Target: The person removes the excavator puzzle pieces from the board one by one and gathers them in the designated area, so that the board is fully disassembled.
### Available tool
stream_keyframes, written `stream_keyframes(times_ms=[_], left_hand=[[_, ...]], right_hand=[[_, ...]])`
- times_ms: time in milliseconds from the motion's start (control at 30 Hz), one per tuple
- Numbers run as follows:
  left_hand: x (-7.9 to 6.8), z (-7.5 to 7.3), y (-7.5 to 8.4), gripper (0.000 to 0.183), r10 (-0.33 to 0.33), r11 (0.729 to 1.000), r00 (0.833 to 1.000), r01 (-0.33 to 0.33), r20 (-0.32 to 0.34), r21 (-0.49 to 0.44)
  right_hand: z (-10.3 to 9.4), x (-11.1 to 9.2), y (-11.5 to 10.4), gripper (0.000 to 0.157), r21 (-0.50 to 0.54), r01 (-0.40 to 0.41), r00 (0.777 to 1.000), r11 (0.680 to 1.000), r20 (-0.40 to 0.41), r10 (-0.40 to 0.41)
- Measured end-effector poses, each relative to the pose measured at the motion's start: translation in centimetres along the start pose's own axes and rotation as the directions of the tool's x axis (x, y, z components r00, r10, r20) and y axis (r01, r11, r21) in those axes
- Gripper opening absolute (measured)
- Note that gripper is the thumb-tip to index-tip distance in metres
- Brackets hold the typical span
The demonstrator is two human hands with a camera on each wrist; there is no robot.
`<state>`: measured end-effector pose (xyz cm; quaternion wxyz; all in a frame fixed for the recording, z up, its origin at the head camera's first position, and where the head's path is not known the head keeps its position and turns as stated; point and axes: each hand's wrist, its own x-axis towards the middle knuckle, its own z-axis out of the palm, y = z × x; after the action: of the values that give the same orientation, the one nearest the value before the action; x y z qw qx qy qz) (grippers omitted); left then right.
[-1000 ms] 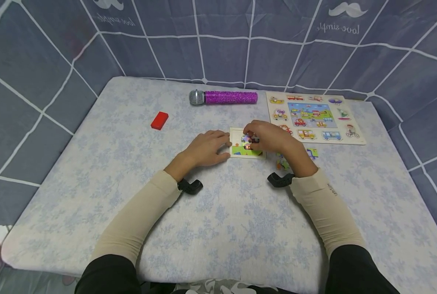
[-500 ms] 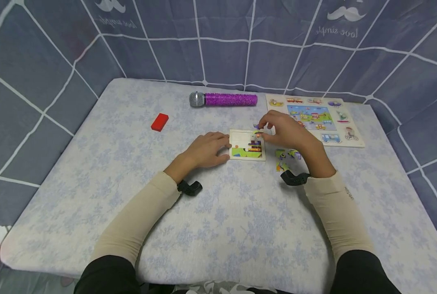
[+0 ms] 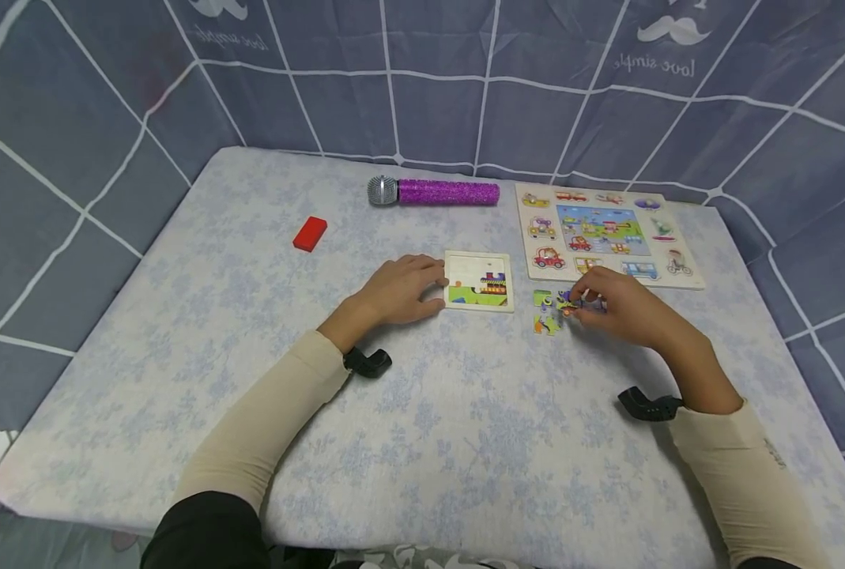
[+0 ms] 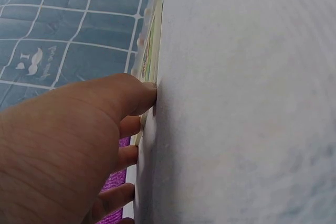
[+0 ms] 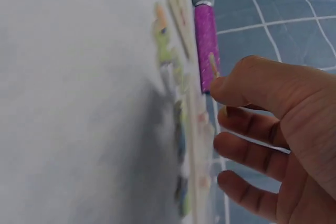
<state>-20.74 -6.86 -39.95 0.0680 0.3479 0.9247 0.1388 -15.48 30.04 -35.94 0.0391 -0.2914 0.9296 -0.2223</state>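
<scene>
In the head view my left hand [image 3: 401, 288] rests on the table, its thumb and fingertips against the left edge of a small wooden puzzle tray [image 3: 477, 308]. Green ground and a dark train picture [image 3: 493, 284] fill the lower part of the tray; its upper part shows bare board. To the tray's right, my right hand [image 3: 624, 310] pinches a puzzle piece [image 5: 212, 64] between thumb and index finger, seen edge-on in the right wrist view. Below that hand lie several loose puzzle pieces [image 3: 546, 324], partly hidden by the fingers.
Behind the right hand lies a larger wooden vehicle puzzle board [image 3: 650, 273]. A glittery purple microphone [image 3: 447, 192] is at the back of the table, and a red block [image 3: 311, 234] lies back left. A tiled-pattern curtain [image 3: 436, 111] hangs behind the table.
My right hand has moved from the tray to the right, over the loose pieces, carrying a puzzle piece. The left hand has stayed at the tray's edge.
</scene>
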Motion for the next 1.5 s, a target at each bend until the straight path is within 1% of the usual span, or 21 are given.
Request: stream_keyframes(times_ms=[133,200,267,333,533,800,1067,1500], left_hand=[[-0.1,-0.1,0.1,0.041,0.003,1.0,1.0,-0.003,0.0,-0.001],[-0.1,-0.1,0.1,0.04,0.004,1.0,1.0,-0.004,-0.003,-0.003],[-0.1,0.0,0.0,0.04,0.004,1.0,1.0,-0.004,-0.006,-0.004],[-0.1,0.0,0.0,0.04,0.003,1.0,1.0,-0.003,-0.006,-0.003],[-0.1,-0.2,0.2,0.041,0.003,1.0,1.0,-0.003,-0.005,0.002],[-0.2,-0.3,0.2,0.043,0.007,1.0,1.0,-0.007,-0.002,0.005],[0.0,-0.2,0.1,0.042,0.015,1.0,1.0,-0.015,-0.004,0.003],[-0.1,-0.2,0.2,0.042,0.013,1.0,1.0,-0.013,-0.01,-0.001]], right_hand=[[0.6,-1.6,0.5,0.021,-0.001,-0.019,1.0,1.0,0.014,0.019],[1.0,-1.9,0.6,0.022,0.007,-0.031,0.999,0.999,0.036,0.031],[1.3,-2.1,0.6,0.022,0.017,-0.026,0.999,1.0,0.043,0.026],[1.4,-2.1,0.6,0.021,0.025,-0.027,0.998,0.999,0.052,0.025],[1.3,-2.1,0.5,0.021,-0.007,-0.041,0.998,0.999,0.054,0.042],[1.2,-2.1,0.7,0.022,-0.015,-0.025,0.998,1.0,0.06,0.026],[1.3,-2.0,0.7,0.021,-0.021,-0.056,0.995,0.998,0.081,0.057],[1.4,-2.1,0.8,0.022,-0.015,-0.073,0.993,0.997,0.087,0.074]])
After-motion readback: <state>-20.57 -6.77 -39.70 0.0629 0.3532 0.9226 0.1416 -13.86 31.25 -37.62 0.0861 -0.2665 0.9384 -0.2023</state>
